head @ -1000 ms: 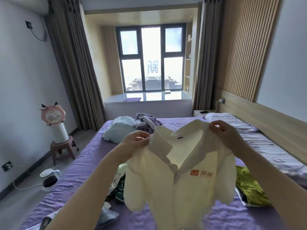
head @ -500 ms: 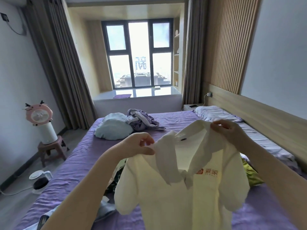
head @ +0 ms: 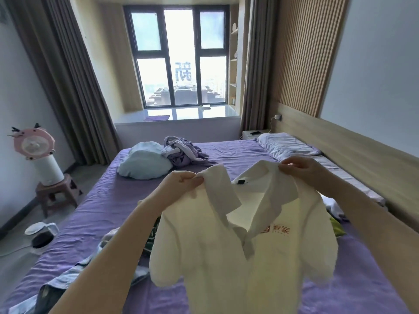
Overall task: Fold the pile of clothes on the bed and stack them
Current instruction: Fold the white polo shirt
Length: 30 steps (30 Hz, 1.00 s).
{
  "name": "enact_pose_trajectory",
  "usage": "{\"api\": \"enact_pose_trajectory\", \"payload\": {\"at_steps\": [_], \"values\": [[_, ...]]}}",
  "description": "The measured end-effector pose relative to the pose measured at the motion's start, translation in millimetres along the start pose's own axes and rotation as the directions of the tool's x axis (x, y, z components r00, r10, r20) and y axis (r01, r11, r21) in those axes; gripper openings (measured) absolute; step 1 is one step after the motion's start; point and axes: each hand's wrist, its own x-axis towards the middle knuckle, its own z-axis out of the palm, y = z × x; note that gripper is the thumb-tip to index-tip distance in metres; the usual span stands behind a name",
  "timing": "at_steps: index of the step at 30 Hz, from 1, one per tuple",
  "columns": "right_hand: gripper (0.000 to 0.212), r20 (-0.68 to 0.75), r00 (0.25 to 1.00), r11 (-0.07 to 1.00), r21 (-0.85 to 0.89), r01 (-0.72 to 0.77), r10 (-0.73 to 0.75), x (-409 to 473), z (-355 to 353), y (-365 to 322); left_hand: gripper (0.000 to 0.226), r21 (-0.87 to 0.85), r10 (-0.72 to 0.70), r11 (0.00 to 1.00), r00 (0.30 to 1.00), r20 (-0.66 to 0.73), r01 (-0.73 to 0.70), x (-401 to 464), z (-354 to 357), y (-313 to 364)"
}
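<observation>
Change since earlier frames: the shirt (head: 244,241) has been spread wider between the hands, and its collar and front now face the camera more squarely; more of the bed beyond shows above it.

Item 1. Shirt: white, short-sleeved, collared, a small red logo on the chest. Held up in the air over the near part of the bed (head: 102,211), hanging free from its shoulders, sleeves drooping to either side. Not yet folded.

Item 2. Left hand (head: 181,184): fingers curled, pinching the shirt at the shoulder beside the collar.

Item 3. Right hand (head: 299,168): likewise pinching the opposite shoulder, fingers curled round the cloth.

Item 4. Pile (head: 127,257): mixed garments lying loose on the bed beneath and beside the left forearm, unfolded; a green piece (head: 337,227) shows past the shirt's right sleeve.

Item 5. Far garments (head: 183,152): a purple-and-white bundle beside a pale blue cushion (head: 142,165), well apart from the hands, toward the window.

Item 6. Pillow (head: 285,143) at the headboard side. A fan (head: 34,146) stands on a stool beside the bed.

Step in hand, as judged: shaking out and squaring the shirt before its fold. No stack of folded clothes is visible, so the task looks to be early.

Next move calls for: a bare stretch of sheet to lay the shirt flat, collar straight, sleeves then turned in evenly.
</observation>
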Motion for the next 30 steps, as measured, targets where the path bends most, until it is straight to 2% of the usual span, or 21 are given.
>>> {"api": "enact_pose_trajectory", "payload": {"at_steps": [2, 6, 9, 11, 14, 21, 25, 28, 30], "values": [[0.009, 0.011, 1.000, 0.998, -0.056, -0.027, 0.027, 10, 6, 21, 0.031, 0.135, 0.020, 0.991, 1.000, 0.021, -0.022, 12, 16, -18], [0.012, 0.160, 0.975, 0.977, -0.167, -0.130, 0.157, 32, 16, 79, 0.027, 0.310, -0.026, 0.951, 0.998, 0.063, 0.005, 39, 47, -68], [0.011, 0.234, 0.941, 0.956, -0.219, -0.195, 0.245, 53, 24, 129, 0.028, 0.350, -0.144, 0.929, 0.988, 0.054, 0.116, 61, 72, -110], [0.008, 0.213, 0.940, 0.946, -0.243, -0.214, 0.268, 68, 35, 165, 0.034, 0.372, -0.237, 0.905, 0.971, 0.035, 0.208, 75, 90, -135], [0.010, 0.205, 0.933, 0.909, -0.362, -0.208, 0.296, 90, 57, 221, 0.027, 0.372, -0.339, 0.874, 0.941, 0.010, 0.311, 93, 116, -175], [0.016, 0.223, 0.897, 0.867, -0.423, -0.263, 0.381, 122, 94, 331, 0.034, 0.532, -0.533, 0.652, 0.826, -0.185, 0.540, 113, 167, -257], [0.018, 0.263, 0.883, 0.804, -0.565, -0.186, 0.389, 139, 104, 374, 0.032, 0.703, -0.525, 0.526, 0.833, -0.173, 0.478, 124, 181, -292], [0.023, 0.281, 0.873, 0.740, -0.662, -0.124, 0.398, 158, 111, 392, 0.031, 0.755, -0.509, 0.501, 0.850, -0.138, 0.422, 139, 185, -316], [0.024, 0.292, 0.871, 0.746, -0.655, -0.119, 0.396, 173, 115, 399, 0.032, 0.782, -0.465, 0.500, 0.877, -0.121, 0.372, 155, 181, -331]]}}
